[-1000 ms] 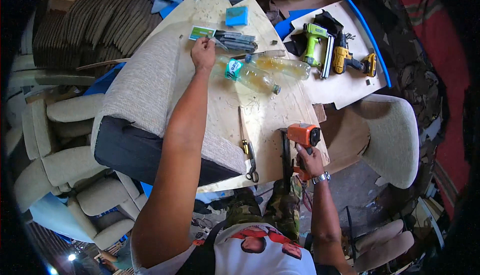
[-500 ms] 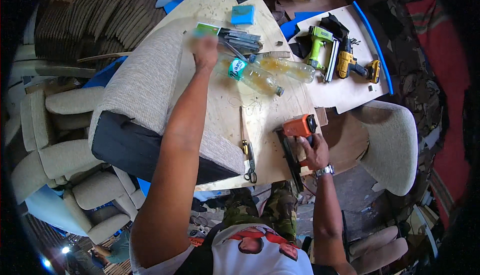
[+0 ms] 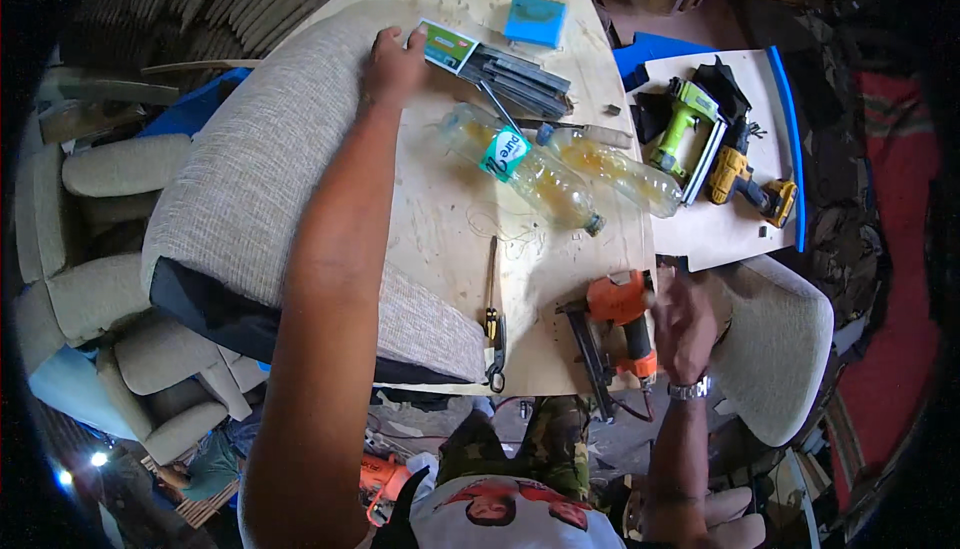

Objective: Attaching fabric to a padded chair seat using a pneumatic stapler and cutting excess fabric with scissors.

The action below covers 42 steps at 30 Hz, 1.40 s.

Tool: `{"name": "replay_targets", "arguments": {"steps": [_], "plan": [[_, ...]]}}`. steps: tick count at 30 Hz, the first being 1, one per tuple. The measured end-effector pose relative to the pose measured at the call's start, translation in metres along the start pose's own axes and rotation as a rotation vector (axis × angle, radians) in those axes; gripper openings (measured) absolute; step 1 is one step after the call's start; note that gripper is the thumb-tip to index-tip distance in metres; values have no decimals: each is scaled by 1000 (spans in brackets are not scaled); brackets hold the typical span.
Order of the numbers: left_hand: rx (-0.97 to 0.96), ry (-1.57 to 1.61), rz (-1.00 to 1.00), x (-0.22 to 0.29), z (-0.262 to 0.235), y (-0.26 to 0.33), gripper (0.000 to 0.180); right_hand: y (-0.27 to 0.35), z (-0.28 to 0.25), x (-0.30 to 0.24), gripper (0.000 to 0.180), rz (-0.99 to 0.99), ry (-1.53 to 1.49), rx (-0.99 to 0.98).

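Note:
My left hand (image 3: 393,69) is at the far edge of the grey upholstered piece (image 3: 250,149), fingers a little apart. Its thumb side is right by a green and white box (image 3: 447,46), out of which thin dark staple strips (image 3: 520,81) stick. Just right of an orange and black staple gun (image 3: 618,299), my right hand (image 3: 685,324) is off the handle, partly blurred, with nothing visible in it. The gun rests at the table's near edge, its hose hanging below. Two plastic bottles (image 3: 540,184) (image 3: 625,174) with yellowish contents lie near the middle.
Scissors (image 3: 497,349) and a slim pointed tool (image 3: 492,284) lie beside the upholstered piece. At the back is a blue box (image 3: 535,21). A green nailer (image 3: 690,124) and a yellow drill (image 3: 735,174) lie on a side board. A padded chair part (image 3: 780,349) stands right.
My right hand has let go of the staple gun and moved right; the gun now rests on the table. My left hand has eased off the green and white box.

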<state>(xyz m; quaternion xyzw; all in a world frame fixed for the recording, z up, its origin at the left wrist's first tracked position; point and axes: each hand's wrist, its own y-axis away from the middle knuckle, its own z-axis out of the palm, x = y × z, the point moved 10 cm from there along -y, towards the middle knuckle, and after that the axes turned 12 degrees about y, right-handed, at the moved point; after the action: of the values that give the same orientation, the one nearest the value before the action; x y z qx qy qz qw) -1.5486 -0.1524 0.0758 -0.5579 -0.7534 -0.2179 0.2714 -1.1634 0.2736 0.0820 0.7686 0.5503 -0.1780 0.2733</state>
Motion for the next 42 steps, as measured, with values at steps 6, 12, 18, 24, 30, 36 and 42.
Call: {"name": "replay_targets", "arguments": {"steps": [6, 12, 18, 24, 30, 36, 42], "plan": [[-83, 31, 34, -10, 11, -20, 75, -183, 45, -175, 92, -454, 333, -72], [-215, 85, 94, -18, 37, -25, 87, -263, 130, -200, 91, -452, 502, -278], [-200, 7, 116, -26, 31, -28, 88, -255, 168, -219, 69, -433, 593, -342], [-212, 100, 41, -30, 28, -25, 86, -263, 165, -225, 73, -464, 364, -213], [-225, 280, -273, -44, 35, -14, 88, -263, 155, -206, 68, -467, 264, -156], [-185, 269, -448, -56, 46, 2, 66, -258, 154, -207, 65, -471, 324, -210], [-108, 514, -416, -92, 46, 9, 40, -256, 159, -206, 65, -484, 320, -213]]}}
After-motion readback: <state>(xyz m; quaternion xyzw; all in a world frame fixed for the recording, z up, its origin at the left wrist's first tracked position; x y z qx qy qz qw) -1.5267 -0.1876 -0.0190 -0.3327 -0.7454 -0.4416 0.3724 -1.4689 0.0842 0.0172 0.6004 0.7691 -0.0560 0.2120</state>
